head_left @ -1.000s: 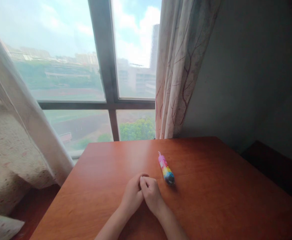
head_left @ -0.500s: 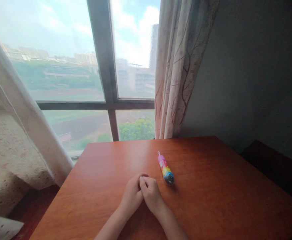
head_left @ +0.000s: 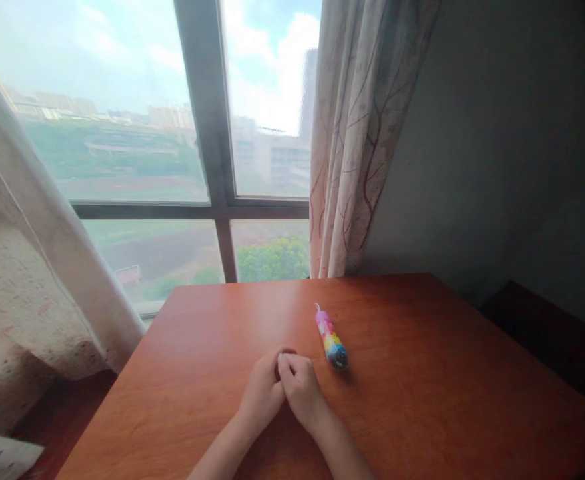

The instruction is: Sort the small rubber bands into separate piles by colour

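Observation:
My left hand [head_left: 263, 385] and my right hand [head_left: 302, 390] are clasped together on the brown wooden table [head_left: 422, 393]. The right hand's fingers fold over the left hand's, and its thumb lies on top at the middle. Both are closed; no object shows between them, though the inner fingers are hidden. Just beyond my right hand, apart from it, lies a slim plastic-wrapped roll [head_left: 331, 340]. Its bands run from pink at the far end through yellow and blue to black at the near end. A thin pinkish tail sticks out of its far tip.
Behind the table's far edge stands a window [head_left: 225, 208] with a grey frame. A patterned curtain [head_left: 345, 147] hangs at its right, and another curtain [head_left: 37, 247] drapes down the left side. A dark piece of furniture [head_left: 537, 327] sits in shadow at the right.

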Demonstrator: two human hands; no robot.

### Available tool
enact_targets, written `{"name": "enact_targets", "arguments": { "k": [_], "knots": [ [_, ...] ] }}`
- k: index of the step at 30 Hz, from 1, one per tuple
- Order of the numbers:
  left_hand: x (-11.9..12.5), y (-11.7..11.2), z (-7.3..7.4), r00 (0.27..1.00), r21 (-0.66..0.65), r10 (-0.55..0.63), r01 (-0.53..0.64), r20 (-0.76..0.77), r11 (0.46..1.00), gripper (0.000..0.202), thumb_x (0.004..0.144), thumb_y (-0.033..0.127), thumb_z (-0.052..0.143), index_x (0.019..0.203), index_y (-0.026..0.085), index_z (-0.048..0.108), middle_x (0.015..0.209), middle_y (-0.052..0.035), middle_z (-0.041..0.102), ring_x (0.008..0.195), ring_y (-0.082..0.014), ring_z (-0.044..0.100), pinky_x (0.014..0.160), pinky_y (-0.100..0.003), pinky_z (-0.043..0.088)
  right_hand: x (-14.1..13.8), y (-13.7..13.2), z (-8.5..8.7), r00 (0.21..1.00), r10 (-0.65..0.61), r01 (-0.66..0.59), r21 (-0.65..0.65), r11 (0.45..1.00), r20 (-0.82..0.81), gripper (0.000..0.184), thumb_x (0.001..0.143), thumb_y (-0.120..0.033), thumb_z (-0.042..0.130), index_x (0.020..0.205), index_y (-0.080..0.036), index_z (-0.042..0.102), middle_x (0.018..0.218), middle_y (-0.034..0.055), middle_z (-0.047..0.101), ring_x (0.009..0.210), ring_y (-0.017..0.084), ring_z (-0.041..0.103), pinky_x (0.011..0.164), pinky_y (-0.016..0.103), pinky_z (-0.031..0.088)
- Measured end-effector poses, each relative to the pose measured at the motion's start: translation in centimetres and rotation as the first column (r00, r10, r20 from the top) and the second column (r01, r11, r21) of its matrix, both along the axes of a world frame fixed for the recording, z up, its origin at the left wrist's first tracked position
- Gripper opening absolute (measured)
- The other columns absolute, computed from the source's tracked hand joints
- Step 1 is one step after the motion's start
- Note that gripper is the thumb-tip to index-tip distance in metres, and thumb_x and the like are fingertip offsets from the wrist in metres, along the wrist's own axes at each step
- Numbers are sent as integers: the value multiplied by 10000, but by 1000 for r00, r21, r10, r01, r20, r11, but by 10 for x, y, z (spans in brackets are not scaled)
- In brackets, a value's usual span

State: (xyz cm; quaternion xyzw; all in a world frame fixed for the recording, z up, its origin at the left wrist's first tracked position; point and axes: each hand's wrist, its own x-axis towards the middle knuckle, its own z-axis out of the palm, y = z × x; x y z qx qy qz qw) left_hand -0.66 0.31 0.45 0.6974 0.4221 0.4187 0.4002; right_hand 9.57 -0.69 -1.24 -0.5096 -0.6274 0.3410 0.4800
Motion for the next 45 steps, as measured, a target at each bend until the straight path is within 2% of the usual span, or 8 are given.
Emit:
{"name": "enact_targets", "arguments": {
  "k": [11,25,45],
  "knots": [
    [0,-1,-1,1000,-8,8,-8,-4,1000,248,703,125,500,900,163,646,843,-51,708,816,-210,652,758,-299,497,1,0,0,1000,3,-3,12,1000,4,433,960,-365,348,556,-210,356,521,-44,377,520,108,353,510,264,198],
    [-1,-1,5,1000,-12,3,-3,-4,1000,301,694,106,497,935,157,670,867,-55,722,827,-210,657,768,-299,504,0,-1,3,1000,-2,2,2,1000,14,436,953,-382,348,553,-210,362,523,-42,382,517,108,354,506,262,200],
    [-2,-2,4,1000,-10,6,-6,-5,1000,354,681,95,497,971,156,691,885,-63,732,825,-213,654,789,-309,512,0,-2,6,999,-19,18,29,999,30,423,946,-359,344,547,-219,323,513,-47,355,508,106,348,498,262,201]
  ]
}}
